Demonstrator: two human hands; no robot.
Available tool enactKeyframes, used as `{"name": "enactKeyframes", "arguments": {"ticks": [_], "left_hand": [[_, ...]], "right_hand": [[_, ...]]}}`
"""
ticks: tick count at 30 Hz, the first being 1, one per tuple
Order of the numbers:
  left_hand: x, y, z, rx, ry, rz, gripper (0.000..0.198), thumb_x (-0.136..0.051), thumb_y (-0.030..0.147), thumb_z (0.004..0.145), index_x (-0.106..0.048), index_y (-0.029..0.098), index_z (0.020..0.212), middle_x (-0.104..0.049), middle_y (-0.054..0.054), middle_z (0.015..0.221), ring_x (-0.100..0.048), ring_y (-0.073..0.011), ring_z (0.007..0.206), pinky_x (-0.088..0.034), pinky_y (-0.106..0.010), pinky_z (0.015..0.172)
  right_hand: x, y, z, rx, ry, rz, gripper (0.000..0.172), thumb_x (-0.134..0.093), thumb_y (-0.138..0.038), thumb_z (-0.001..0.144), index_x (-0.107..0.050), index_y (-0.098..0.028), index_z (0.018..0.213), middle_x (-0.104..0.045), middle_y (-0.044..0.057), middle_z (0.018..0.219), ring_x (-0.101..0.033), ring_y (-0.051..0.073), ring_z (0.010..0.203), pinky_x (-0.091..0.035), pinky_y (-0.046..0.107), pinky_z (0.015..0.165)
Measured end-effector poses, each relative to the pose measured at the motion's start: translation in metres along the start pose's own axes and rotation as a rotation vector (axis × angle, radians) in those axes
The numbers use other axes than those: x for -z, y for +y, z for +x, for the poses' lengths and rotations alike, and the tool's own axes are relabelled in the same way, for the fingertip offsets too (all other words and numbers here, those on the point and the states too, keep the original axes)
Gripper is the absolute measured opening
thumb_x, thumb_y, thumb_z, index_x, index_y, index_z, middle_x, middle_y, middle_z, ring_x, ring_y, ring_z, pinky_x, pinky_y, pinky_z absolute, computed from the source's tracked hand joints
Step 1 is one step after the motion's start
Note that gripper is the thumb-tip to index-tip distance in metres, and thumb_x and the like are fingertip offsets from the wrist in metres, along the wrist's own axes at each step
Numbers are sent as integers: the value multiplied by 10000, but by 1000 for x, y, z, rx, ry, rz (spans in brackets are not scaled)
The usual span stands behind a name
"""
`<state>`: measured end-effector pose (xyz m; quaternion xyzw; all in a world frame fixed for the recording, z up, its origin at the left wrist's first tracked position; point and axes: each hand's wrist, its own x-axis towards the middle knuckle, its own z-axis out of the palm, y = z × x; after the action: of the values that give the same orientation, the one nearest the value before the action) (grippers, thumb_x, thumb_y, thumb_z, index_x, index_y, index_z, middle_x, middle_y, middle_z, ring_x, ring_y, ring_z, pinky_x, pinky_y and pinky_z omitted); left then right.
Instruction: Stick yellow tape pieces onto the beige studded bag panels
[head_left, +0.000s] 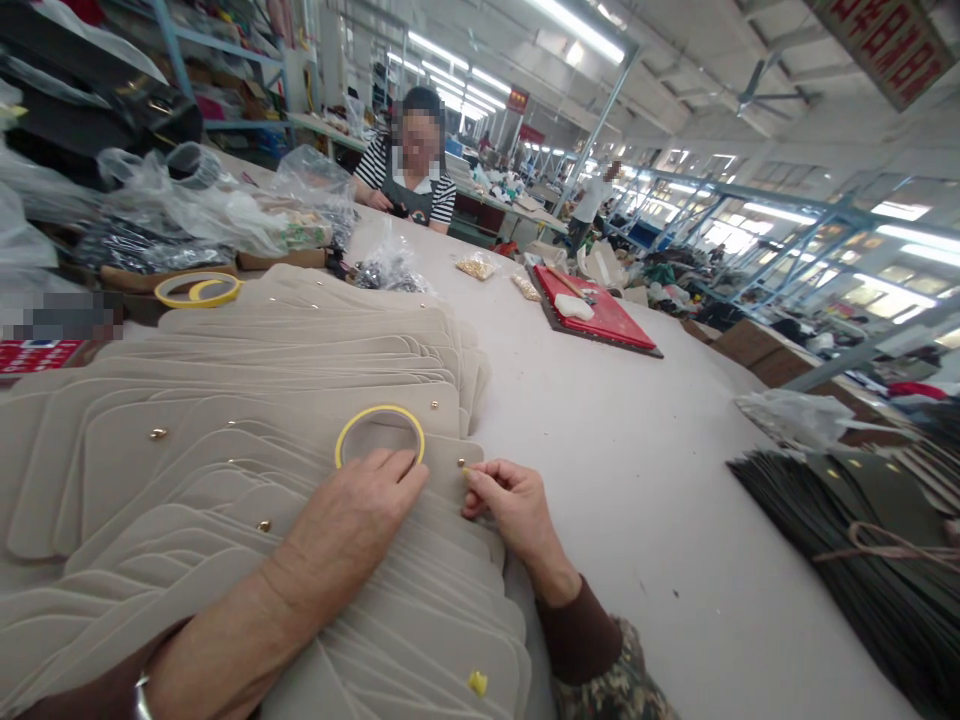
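Beige panels (390,405) with rounded corners and small gold studs lie in overlapping stacks across the left half of the table. On top of them is a roll of yellow tape (381,409); my left hand (358,510) has its fingers curled over the roll's near rim, and the fingertips are hidden. My right hand (510,500) is closed in a pinch at the panels' right edge. A small bit of yellow tape (466,471) shows at its fingertips, right beside a gold stud (460,462). Another yellow tape piece (478,683) sits on a nearer panel.
Two more tape rolls (198,290) lie at the back left, near plastic bags (187,200). A red board (592,310) rests farther back, beside small bags of gold parts (474,266). Dark tied panels (847,540) are at right. A co-worker (412,170) sits across the table.
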<state>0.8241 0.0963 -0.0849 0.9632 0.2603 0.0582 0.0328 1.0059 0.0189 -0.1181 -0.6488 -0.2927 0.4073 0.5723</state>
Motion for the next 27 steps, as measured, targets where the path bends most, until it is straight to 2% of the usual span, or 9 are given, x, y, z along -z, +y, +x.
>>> {"name": "enactKeyframes", "arguments": {"ticks": [3, 5, 10, 14, 18, 20, 23, 25, 27], "left_hand": [[3, 2, 3, 9, -136, -2, 226, -413, 56, 913, -591, 181, 973, -635, -82, 1036, -600, -265, 941, -532, -426, 803], [3, 5, 3, 9, -183, -24, 246, -395, 45, 912, -590, 181, 977, -630, -75, 1015, -598, -259, 934, -541, -421, 799], [5, 6, 2, 25, -212, -60, 257, -362, 70, 939, -590, 179, 986, -622, -77, 1015, -597, -265, 937, -548, -436, 792], [7, 6, 4, 30, -216, -73, 250, -372, 83, 945, -595, 178, 1007, -621, -81, 1022, -593, -266, 936, -546, -430, 784], [8, 6, 5, 20, -216, -79, 236, -384, 98, 947, -602, 177, 991, -621, -81, 1012, -585, -257, 931, -535, -417, 792], [7, 5, 4, 24, -219, -80, 235, -387, 97, 944, -605, 177, 981, -621, -82, 1009, -583, -253, 927, -532, -404, 779], [6, 5, 2, 30, -209, -83, 250, -381, 76, 933, -607, 178, 962, -624, -81, 993, -581, -252, 914, -527, -391, 754], [6, 5, 2, 24, -196, -77, 260, -378, 60, 924, -609, 177, 954, -628, -83, 985, -580, -256, 908, -521, -392, 747], [5, 4, 2, 13, -190, -70, 253, -388, 60, 920, -612, 174, 949, -634, -88, 985, -579, -260, 907, -515, -394, 750]], "right_hand": [[2, 5, 0, 39, -11, -87, 315, -742, -445, 695, -685, -137, 716, -631, -13, 532, -577, 98, 446, -515, 214, 484], [4, 8, -1, 80, -23, -169, 273, -711, -413, 737, -683, -142, 716, -620, -18, 524, -559, 97, 450, -497, 213, 490], [9, 10, -6, 264, -28, -495, 213, -638, -328, 812, -700, -151, 711, -623, -17, 527, -522, 105, 474, -413, 212, 487], [6, 12, -9, 477, -20, -674, 171, -595, -244, 840, -717, -165, 749, -721, 29, 692, -618, 140, 608, -455, 237, 613], [-4, 16, -7, 605, 2, -836, 176, -565, -198, 864, -698, -170, 753, -717, 51, 719, -647, 165, 662, -459, 256, 668], [-8, 16, -6, 604, 17, -900, 177, -560, -175, 866, -694, -171, 749, -714, 58, 718, -649, 171, 663, -456, 260, 672], [-9, 13, -5, 517, 33, -913, 175, -565, -165, 862, -714, -173, 769, -737, 70, 764, -657, 178, 688, -459, 270, 696], [-6, 9, -5, 414, 23, -834, 178, -575, -199, 864, -735, -174, 790, -743, 61, 768, -651, 175, 685, -459, 267, 689], [-2, 7, -4, 285, -10, -707, 218, -573, -270, 875, -747, -169, 790, -710, 34, 674, -610, 155, 603, -443, 251, 608]]}}
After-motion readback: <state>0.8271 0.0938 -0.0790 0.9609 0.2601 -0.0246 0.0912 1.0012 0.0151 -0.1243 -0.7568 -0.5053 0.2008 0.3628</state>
